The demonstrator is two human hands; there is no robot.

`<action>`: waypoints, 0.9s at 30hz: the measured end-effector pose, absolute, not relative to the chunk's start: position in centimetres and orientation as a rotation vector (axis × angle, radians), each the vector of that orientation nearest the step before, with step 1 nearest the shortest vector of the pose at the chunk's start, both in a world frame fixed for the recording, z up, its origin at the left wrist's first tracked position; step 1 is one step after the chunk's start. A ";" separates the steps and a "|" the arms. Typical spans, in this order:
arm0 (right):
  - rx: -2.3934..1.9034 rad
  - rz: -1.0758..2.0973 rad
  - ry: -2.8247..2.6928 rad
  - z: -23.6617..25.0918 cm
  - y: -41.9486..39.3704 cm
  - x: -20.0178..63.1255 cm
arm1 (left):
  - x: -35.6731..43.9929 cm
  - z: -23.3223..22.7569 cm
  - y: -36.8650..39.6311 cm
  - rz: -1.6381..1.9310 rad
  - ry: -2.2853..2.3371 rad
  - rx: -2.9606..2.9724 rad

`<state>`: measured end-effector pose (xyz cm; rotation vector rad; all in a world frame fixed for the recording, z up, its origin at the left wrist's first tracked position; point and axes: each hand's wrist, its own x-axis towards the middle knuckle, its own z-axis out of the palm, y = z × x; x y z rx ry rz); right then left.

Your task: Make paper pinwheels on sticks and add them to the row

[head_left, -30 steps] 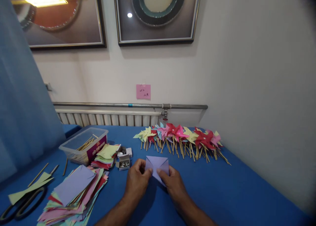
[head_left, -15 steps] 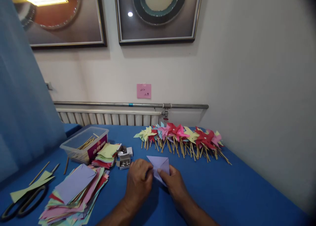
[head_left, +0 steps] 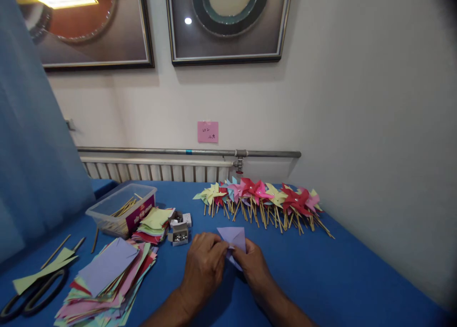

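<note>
A purple paper sheet point(head_left: 235, 236) with creases and a cut, pointed corner is held up in front of me over the blue table. My right hand point(head_left: 253, 265) grips its right side, thumb on the face and fingers behind. From the left, my left hand point(head_left: 207, 260) pinches at the sheet's left edge near the middle, its fingers closed on a bit of the paper. The fingertips of both hands nearly meet there and partly cover the sheet. Closest to my left hand stand two small open boxes point(head_left: 179, 236) of shiny metal pins.
Finished paper pinwheels point(head_left: 264, 196) on sticks lie along the back. To the left are a stack of coloured sheets point(head_left: 107, 270), a smaller paper pile point(head_left: 153, 224), a plastic tub point(head_left: 103, 213) of sticks and scissors point(head_left: 44, 291) under cut yellow-green paper.
My left hand has moved slightly right, onto the purple paper's edge, and its fingers now reach closer to my right thumb. The paper's left corner has shifted inward a little.
</note>
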<state>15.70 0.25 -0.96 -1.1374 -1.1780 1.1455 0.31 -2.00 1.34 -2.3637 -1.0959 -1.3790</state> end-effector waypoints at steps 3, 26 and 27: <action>-1.134 1.142 -1.190 -1.1 0.3 15.7 | 0.3 1.3 -1.9 -1.359 -1.103 -2.339; -1.091 1.244 -1.148 0.0 -0.6 15.2 | 0.1 1.1 -1.6 -1.253 -1.187 -2.378; -1.092 1.241 -1.147 0.0 -0.6 15.2 | 0.1 1.1 -1.6 -1.250 -1.187 -2.383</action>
